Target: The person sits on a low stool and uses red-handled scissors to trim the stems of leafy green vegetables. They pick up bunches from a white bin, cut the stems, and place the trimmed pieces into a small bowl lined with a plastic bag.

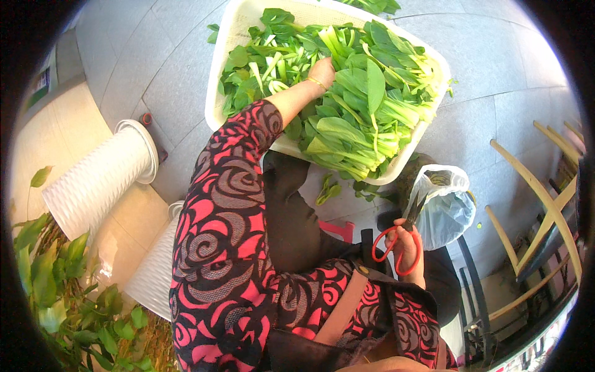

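My left hand (322, 73), with a gold-coloured bangle at its wrist, reaches into a white plastic basket (214, 95). Its fingers are hidden among the leafy greens, so whether it grips any is unclear. Bunches of whole leafy greens (351, 132) with pale green stems fill the basket's right side. Looser leaves and stalk pieces (279, 67) lie to the left of the hand. Low on the right, outside the basket, my right hand (405, 249) holds scissors (409, 223) by their red handles, dark blades pointing up.
A container lined with a translucent plastic bag (441, 223) stands beside the scissors. Wooden chair legs (541, 195) are at the right. White textured planters (104, 179) and a leafy plant (69, 279) occupy the left. Loose leaves (328, 189) lie on the grey tile floor (469, 111).
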A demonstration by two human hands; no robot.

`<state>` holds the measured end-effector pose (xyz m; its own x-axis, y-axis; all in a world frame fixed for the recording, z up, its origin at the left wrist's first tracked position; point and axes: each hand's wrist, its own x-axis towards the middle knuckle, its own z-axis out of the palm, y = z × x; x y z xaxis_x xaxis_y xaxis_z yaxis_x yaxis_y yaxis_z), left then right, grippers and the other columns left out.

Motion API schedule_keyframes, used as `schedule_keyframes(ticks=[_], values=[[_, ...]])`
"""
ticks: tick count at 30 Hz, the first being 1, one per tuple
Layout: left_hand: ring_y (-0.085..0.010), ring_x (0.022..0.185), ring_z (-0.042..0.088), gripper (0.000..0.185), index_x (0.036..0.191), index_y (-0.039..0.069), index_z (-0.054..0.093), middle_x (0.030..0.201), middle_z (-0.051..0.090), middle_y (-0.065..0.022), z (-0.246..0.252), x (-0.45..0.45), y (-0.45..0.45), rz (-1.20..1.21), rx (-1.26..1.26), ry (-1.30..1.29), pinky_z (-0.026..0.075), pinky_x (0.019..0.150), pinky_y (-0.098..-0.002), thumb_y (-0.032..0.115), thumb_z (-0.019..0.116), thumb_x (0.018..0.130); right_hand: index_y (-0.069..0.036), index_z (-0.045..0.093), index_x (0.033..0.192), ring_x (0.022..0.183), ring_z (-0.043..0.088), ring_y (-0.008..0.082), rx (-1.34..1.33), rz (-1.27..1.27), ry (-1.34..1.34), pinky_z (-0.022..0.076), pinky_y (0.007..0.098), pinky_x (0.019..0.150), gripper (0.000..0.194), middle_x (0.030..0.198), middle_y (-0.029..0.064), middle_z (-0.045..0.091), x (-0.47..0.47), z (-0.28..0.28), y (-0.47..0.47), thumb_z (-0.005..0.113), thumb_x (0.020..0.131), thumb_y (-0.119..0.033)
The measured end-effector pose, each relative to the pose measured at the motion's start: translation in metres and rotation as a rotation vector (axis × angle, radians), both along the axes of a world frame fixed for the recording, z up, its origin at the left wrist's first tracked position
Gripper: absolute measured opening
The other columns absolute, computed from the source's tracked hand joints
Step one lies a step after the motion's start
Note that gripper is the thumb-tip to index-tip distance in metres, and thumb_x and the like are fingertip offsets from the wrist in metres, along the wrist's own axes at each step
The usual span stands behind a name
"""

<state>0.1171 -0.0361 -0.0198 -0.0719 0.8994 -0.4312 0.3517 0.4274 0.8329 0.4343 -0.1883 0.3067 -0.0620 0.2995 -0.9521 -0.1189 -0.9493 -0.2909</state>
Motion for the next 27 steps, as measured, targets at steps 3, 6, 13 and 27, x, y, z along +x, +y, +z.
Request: schedule_keyframes(ticks=[3, 6, 13, 27], values=[[-0.0374, 0.080, 0.061, 0.038, 0.091, 0.006, 0.063, 0.084, 0.064, -0.0183, 0.042, -0.003, -0.006, -0.004, -0.039, 0.214, 0.048, 0.070, -0.0430, 0.032, 0.073, 0.065, -0.003, 0.049, 0.106, 0.066, 0.052, 0.0151, -0.001, -0.012, -0.005, 0.0418, 0.0273, 0.060, 0.021, 0.074, 0.0041, 0.053, -0.003, 0.004, 0.001, 0.051, 0.089, -0.016], [-0.0358, 0.077, 0.062, 0.039, 0.088, 0.006, 0.065, 0.081, 0.065, -0.0178, 0.068, -0.008, -0.011, 0.103, 0.030, 0.338, 0.050, 0.069, -0.0417, 0.034, 0.076, 0.062, -0.003, 0.049, 0.106, 0.067, 0.052, 0.0152, -0.008, -0.022, -0.001, 0.0419, 0.0273, 0.061, 0.021, 0.074, 0.0043, 0.053, -0.003, 0.005, -0.001, 0.051, 0.089, -0.016], [-0.0198, 0.075, 0.066, 0.033, 0.093, 0.001, 0.066, 0.087, 0.068, -0.0120, 0.103, -0.052, -0.005, 0.379, 0.388, 0.000, 0.051, 0.070, -0.0307, 0.018, 0.075, 0.067, -0.002, 0.049, 0.106, 0.066, 0.052, 0.0153, 0.025, -0.019, 0.000, 0.0415, 0.0270, 0.061, 0.021, 0.073, 0.0047, 0.053, 0.004, 0.005, -0.008, 0.051, 0.089, -0.015], [-0.0161, 0.098, 0.057, 0.055, 0.119, 0.000, 0.047, 0.108, 0.060, -0.0063, 0.134, -0.112, -0.037, 0.410, 0.194, -0.431, 0.046, 0.088, -0.0290, 0.001, 0.074, 0.071, -0.003, 0.048, 0.106, 0.066, 0.051, 0.0147, 0.020, 0.003, 0.010, 0.0412, 0.0267, 0.062, 0.021, 0.074, 0.0040, 0.052, 0.000, 0.007, -0.007, 0.050, 0.090, -0.016]])
